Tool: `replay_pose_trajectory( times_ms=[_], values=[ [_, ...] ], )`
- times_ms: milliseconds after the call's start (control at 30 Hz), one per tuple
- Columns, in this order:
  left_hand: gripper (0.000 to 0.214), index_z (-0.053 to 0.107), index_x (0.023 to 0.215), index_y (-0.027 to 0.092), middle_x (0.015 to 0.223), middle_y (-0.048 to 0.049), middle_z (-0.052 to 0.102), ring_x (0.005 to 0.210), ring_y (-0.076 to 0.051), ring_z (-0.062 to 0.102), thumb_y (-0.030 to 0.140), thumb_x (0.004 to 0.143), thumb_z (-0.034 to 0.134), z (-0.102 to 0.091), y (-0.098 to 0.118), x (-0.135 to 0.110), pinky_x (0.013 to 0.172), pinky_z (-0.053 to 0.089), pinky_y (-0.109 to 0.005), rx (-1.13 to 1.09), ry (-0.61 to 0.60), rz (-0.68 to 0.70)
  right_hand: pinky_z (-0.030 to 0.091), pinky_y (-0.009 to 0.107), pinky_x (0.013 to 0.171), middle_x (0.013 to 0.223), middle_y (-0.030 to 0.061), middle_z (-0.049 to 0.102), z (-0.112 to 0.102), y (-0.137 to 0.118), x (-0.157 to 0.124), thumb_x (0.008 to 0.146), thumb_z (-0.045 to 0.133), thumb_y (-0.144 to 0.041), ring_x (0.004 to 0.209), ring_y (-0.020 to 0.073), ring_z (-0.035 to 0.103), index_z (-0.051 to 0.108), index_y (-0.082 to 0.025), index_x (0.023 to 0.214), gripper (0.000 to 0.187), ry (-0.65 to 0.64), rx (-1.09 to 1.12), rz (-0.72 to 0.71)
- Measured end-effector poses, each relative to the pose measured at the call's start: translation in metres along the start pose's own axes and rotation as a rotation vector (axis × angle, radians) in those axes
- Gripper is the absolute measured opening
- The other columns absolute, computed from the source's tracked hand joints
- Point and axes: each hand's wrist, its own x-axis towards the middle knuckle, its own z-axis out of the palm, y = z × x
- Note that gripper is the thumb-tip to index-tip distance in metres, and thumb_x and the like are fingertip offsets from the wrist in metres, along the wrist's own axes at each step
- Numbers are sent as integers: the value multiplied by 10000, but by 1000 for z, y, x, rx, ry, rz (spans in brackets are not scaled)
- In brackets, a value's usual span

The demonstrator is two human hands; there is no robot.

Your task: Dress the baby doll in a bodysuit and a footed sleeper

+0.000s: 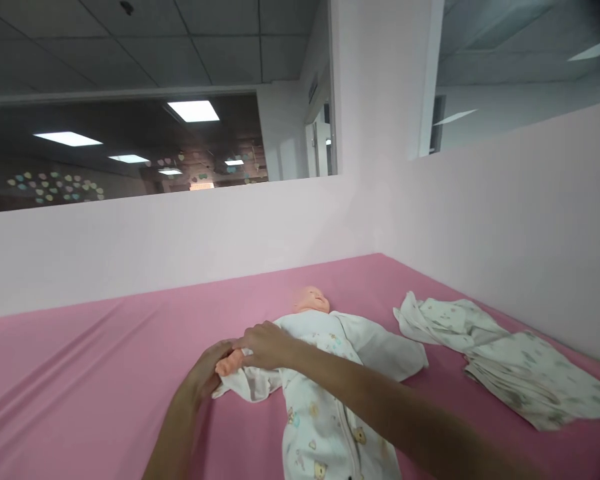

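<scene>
A baby doll (312, 301) lies on its back on the pink-covered surface (145, 373), its head toward the wall. It is dressed in a white zipped sleep suit (313, 407) printed with small bears. The doll's hand (230, 363) pokes out of the sleeve (255, 385) on the left. My left hand (207, 368) is curled around the outer side of that doll's hand, its fingertips partly hidden. From above, my right hand (266, 344) is closed on the sleeve's cuff beside it. On the other side, the second sleeve (387, 343) lies spread out, with no doll hand showing.
Folded white cloths with a pale green print (535, 377) lie at the right, beside a crumpled white printed cloth (455, 320). White walls (180, 247) border the bed's back and right side, with windows (130, 133) above.
</scene>
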Motion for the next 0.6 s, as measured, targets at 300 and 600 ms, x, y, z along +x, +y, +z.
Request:
replay_pose_trajectory(
  times_ms=[300, 600],
  values=[
    [293, 569, 1008, 172, 989, -93, 664, 891, -229, 655, 339, 770, 528, -9, 36, 0, 713, 524, -329, -129, 253, -64, 396, 302, 707, 882, 54, 652, -33, 105, -216, 880, 391, -306, 809, 195, 575, 605, -195, 835, 245, 743, 166, 934],
    [338, 594, 1146, 207, 1229, -76, 619, 1150, -206, 552, 306, 882, 408, 131, 185, -21, 993, 416, -314, 460, -531, 727, 314, 300, 600, 705, 43, 621, 3, 175, -288, 845, 437, -461, 661, 194, 561, 538, -196, 700, 319, 328, 161, 1195]
  ],
)
